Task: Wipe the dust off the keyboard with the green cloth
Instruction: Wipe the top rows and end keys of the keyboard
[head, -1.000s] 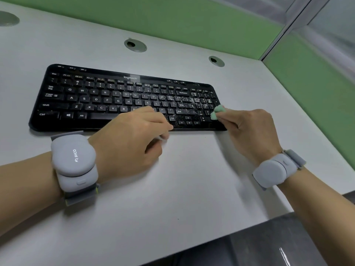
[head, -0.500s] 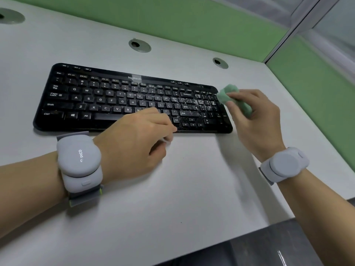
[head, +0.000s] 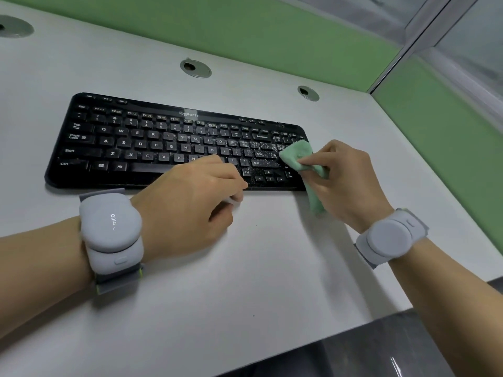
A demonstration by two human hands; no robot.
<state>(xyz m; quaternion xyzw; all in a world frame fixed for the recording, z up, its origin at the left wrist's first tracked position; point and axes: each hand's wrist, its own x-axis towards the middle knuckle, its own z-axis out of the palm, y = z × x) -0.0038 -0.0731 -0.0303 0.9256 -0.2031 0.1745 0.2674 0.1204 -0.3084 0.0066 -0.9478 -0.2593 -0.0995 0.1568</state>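
From the head view, the black keyboard lies on the white desk, its right keys speckled with dust, where the right hand pinches the green cloth against its right end while the left hand, loosely curled, rests at its front edge.

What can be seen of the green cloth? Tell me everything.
The green cloth is a small, pale mint piece of soft fabric, crumpled and folded. The right hand pinches it, fingers pressing its upper part onto the right end of the black keyboard, beside the dusty keys. Its lower tail hangs under the palm, reaching the white desk just in front of the keyboard.
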